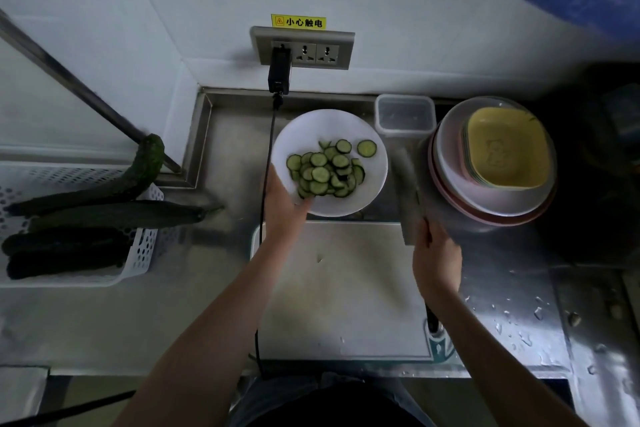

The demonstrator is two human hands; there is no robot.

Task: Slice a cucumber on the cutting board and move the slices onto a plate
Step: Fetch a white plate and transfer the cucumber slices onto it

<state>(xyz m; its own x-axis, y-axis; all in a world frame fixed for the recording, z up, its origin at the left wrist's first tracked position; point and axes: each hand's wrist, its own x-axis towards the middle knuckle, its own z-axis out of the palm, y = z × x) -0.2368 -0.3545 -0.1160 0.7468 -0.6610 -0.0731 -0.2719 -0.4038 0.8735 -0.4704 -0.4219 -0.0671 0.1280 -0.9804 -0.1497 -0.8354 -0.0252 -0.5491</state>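
On the steel counter just beyond the pale rectangular cutting board (341,291) sits a round white plate (374,191), and the cucumber slices (327,170) are all heaped on it. They are thin round discs with dark green skin at the rim and paler, wet-looking green flesh, overlapping in a loose pile toward the plate's near left side, with one or two lying apart at the far right. The board itself carries only a tiny green scrap near its middle.

The person's left hand (282,204) holds the plate at its near left rim, thumb lying over the edge beside the pile; the other fingers are hidden under the plate. The right hand (437,262) is curled round the handle of a broad steel cleaver (408,198), whose blade points away from the person, between the plate and a stack of pinkish round dishes topped with yellow square plates (498,163).

Behind the cleaver stands a clear plastic lidded box (405,114). Off to the left, whole dark green cucumbers (104,215) lie in and across a white perforated plastic basket (145,253). A black plug and cable (278,71) hang from the grey wall socket strip (317,52) under a yellow warning label.
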